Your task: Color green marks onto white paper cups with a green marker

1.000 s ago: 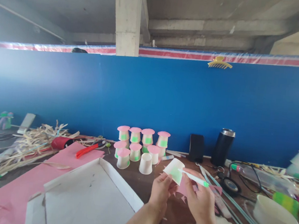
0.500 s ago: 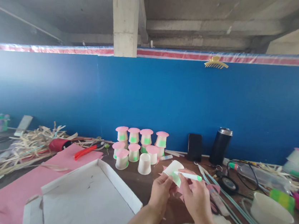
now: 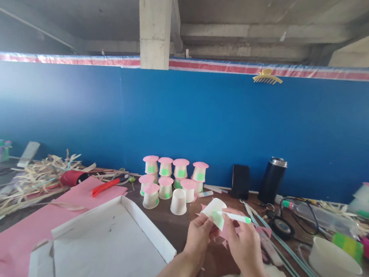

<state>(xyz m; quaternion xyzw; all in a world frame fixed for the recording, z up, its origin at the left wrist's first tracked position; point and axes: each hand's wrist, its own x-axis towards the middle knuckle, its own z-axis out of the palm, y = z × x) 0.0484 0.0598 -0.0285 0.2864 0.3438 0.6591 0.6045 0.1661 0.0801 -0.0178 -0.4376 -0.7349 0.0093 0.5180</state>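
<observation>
My left hand (image 3: 198,235) pinches a small white paper cup (image 3: 213,209) with a green patch on its side, tilted on its side above the brown table. My right hand (image 3: 242,243) grips a white marker with a green end (image 3: 237,217), its tip against the cup's green patch. Just beyond stands a cluster of several upturned white cups with pink tops and green patches (image 3: 173,179), and one plain white upturned cup (image 3: 179,202).
A shallow white cardboard tray (image 3: 109,241) and pink paper (image 3: 20,235) lie at the left, with straw-like strips (image 3: 33,179) and red-handled scissors (image 3: 107,186). A black flask (image 3: 271,180), black phone (image 3: 240,181), white bowls (image 3: 333,262), long rods and cables fill the right. A blue wall stands behind.
Both hands with the cup and marker shifted slightly left and the marker lowered onto the cup's patch; since half a second ago almost nothing has moved.
</observation>
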